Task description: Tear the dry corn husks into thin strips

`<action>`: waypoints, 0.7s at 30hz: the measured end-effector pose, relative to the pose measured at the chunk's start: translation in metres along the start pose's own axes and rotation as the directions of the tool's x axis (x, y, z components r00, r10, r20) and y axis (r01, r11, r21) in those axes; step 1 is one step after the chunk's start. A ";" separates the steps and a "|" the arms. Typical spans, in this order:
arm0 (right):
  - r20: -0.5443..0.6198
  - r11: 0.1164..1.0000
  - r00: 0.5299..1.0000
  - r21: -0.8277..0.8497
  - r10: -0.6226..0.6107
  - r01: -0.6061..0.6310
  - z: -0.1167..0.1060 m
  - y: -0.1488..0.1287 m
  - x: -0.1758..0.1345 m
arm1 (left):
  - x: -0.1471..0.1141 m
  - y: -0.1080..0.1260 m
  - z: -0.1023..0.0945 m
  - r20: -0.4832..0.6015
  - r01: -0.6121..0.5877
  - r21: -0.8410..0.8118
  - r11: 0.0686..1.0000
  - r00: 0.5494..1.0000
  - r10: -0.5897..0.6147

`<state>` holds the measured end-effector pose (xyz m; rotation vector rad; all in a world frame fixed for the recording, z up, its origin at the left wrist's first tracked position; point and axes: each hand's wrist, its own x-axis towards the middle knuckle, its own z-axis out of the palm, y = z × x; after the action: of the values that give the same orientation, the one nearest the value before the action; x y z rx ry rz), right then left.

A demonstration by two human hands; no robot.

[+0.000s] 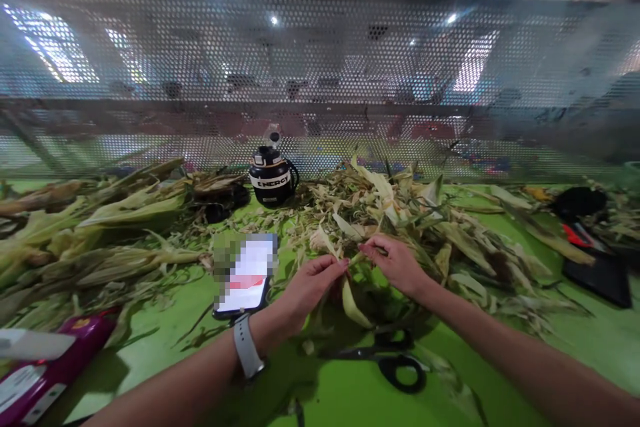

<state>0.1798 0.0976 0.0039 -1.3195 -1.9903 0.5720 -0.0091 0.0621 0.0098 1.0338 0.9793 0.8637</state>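
Observation:
Both my hands meet over the green table, pinching a pale green corn husk [356,259] between them. My left hand [315,283], with a watch on its wrist, grips one end between thumb and fingers. Fingertips of my right hand [393,260] are closed on the other end, slightly higher. A curled husk strip [354,307] hangs below the left fingertips. Black-handled scissors [403,373] lie on the table just beneath the hands. Behind them rises a heap of dry husk pieces [385,203].
A phone [250,273] with a lit screen lies left of my hands. Large husk bundles [120,220] cover the left side. A black bottle [273,177] stands before a perforated metal screen [320,67]. A purple object [60,360] sits front left, a dark flat object [597,273] at right.

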 end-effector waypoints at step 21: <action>0.000 0.960 0.986 -0.226 -0.168 0.163 0.005 -0.044 -0.044 | 0.004 0.005 -0.008 0.154 -0.093 0.018 0.995 0.984 0.089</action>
<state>0.1598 0.0398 0.0174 -1.2666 -2.1741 0.2592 -0.0162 0.0695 0.0124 1.1571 0.8201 0.8352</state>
